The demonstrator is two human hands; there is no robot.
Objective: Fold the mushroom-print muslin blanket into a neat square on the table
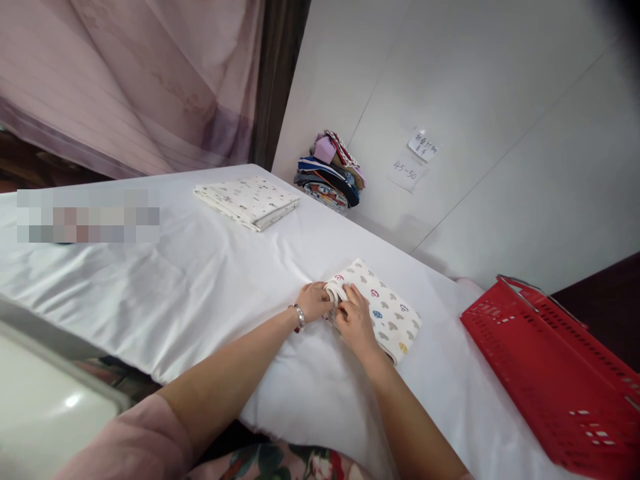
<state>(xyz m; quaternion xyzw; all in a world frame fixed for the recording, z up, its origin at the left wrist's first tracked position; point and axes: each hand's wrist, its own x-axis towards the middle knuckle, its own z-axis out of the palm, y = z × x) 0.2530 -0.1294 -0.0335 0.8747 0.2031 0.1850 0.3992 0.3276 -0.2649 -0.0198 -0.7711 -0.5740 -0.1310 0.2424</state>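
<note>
A folded white cloth with coloured mushroom prints (383, 308) lies on the white-covered table (200, 280). My left hand (314, 301), with a bracelet at the wrist, grips the cloth's rolled near-left edge with curled fingers. Beside it my right hand (354, 319) rests on the same edge, its fingers bent and pinching the fabric layers. Both hands touch each other at the cloth's corner.
A second folded printed cloth (247, 200) lies at the far side of the table. A pile of mixed coloured fabrics (330, 173) leans against the wall. A red plastic basket (555, 373) stands at the right. Paper notes (415, 160) hang on the wall.
</note>
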